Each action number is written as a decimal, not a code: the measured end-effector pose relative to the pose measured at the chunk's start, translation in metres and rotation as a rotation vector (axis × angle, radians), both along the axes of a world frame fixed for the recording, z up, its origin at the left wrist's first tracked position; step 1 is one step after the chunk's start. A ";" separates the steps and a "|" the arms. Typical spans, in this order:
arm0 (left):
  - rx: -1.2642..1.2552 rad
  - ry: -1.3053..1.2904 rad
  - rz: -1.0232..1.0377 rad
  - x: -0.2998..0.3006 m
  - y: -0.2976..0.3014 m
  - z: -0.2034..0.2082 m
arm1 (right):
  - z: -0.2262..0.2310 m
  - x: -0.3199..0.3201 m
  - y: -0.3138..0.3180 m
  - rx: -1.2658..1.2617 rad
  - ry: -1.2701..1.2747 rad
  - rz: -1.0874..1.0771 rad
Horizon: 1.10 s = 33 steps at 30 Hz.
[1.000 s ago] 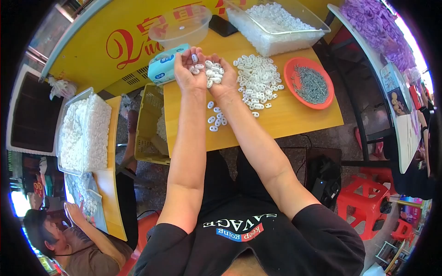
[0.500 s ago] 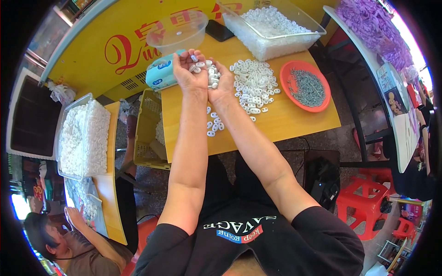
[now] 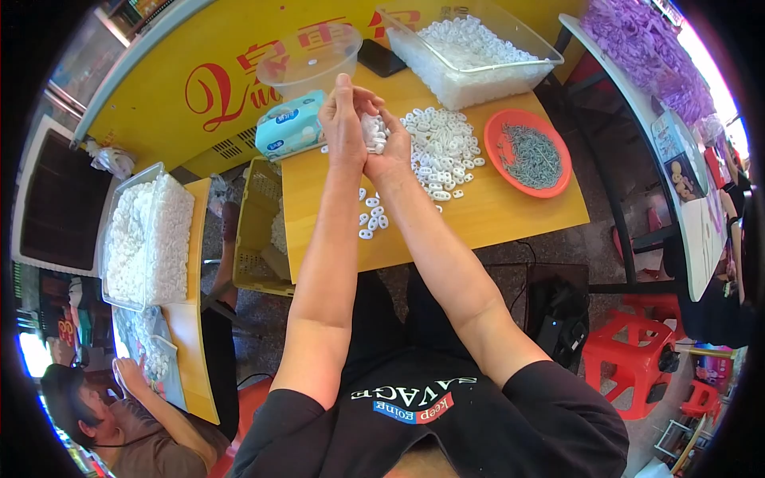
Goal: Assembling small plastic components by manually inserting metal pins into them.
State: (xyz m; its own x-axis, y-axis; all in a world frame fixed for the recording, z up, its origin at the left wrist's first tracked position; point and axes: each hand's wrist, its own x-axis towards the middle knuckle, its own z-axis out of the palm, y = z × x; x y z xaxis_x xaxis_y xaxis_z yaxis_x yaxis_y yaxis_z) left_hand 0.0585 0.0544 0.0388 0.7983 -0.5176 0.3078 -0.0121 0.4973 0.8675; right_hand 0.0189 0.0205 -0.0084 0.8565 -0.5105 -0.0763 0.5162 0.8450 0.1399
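Observation:
My left hand (image 3: 343,127) and right hand (image 3: 392,155) are cupped together above the table. Small white oval plastic pieces with two holes (image 3: 374,134) lie between the palms, mostly in the right one. The left palm is tipped up on edge, its fingers curling over them. Just right of my hands spreads a pile of the same white pieces (image 3: 440,147). Several loose ones (image 3: 373,215) lie nearer me, beside my right forearm.
On the yellow table (image 3: 510,213) stand a red plate (image 3: 496,137) of grey screws, a clear bin (image 3: 550,62) of white pieces, a clear bowl (image 3: 319,62), a phone (image 3: 381,57) and a tissue pack (image 3: 291,126). A co-worker (image 3: 131,406) sits lower left. Red stools (image 3: 629,354) stand right.
My left hand has turned from palm-up to on edge, closing over the pieces. The pieces that lay in its palm are no longer visible there. Both hands have shifted slightly right.

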 end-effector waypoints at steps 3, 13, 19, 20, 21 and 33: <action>-0.134 0.113 -0.060 0.006 -0.002 0.002 | 0.006 -0.002 -0.001 -0.008 -0.023 0.007; -0.058 -0.040 -0.102 -0.008 -0.010 0.000 | -0.032 0.000 -0.028 0.020 -0.426 0.149; 0.188 -0.359 -0.105 -0.010 -0.007 -0.001 | -0.025 0.002 -0.014 0.021 -0.111 0.080; 0.167 -0.322 -0.121 -0.010 -0.009 -0.001 | -0.024 0.002 -0.013 0.017 -0.102 0.080; 0.147 -0.284 -0.138 -0.010 -0.011 -0.001 | -0.023 0.001 -0.014 0.014 -0.092 0.079; -0.089 -0.288 -0.146 -0.013 -0.006 0.040 | -0.006 -0.005 -0.001 0.094 0.160 -0.031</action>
